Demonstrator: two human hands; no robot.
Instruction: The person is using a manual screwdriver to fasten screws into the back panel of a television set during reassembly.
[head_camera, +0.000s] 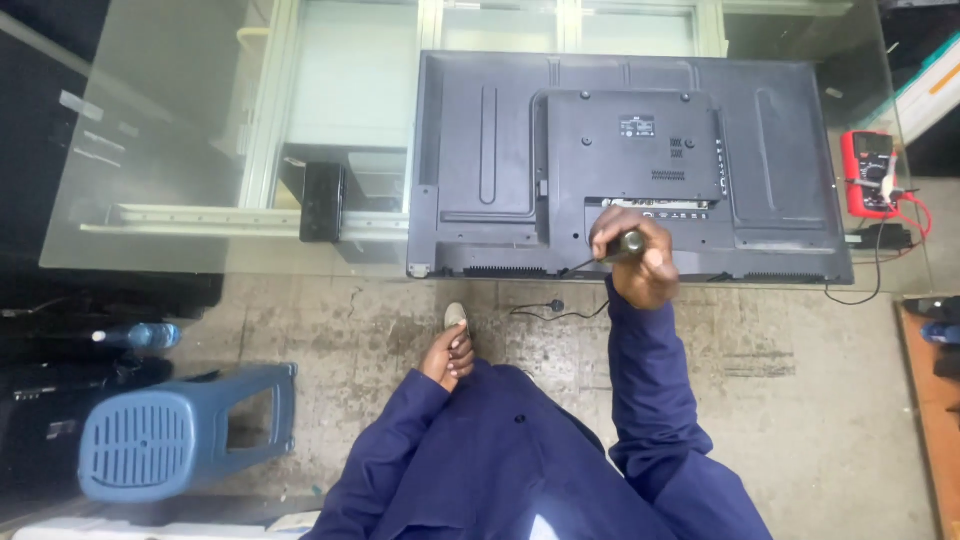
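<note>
- Glass table (180, 200) bearing TV (780, 200) face down, meter (868, 172) at far edge
- Right hand (635, 255) gripping dark tool (628, 243) on back panel, apparently at a screw
- Left hand (448, 357) curled loosely, empty, near waist
- Next: steadying tool squarely on its spot

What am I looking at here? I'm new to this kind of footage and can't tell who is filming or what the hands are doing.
The single picture comes from a camera worn on a person's head, looking down, so the blue sleeves are the person's own. A flat-screen television lies face down on a glass table, its black back panel up. The right hand grips a dark-handled tool, probably a screwdriver, against the panel's lower edge. The left hand hangs empty near the body. A red multimeter rests beside the television; a blue plastic stool stands on the floor.
</note>
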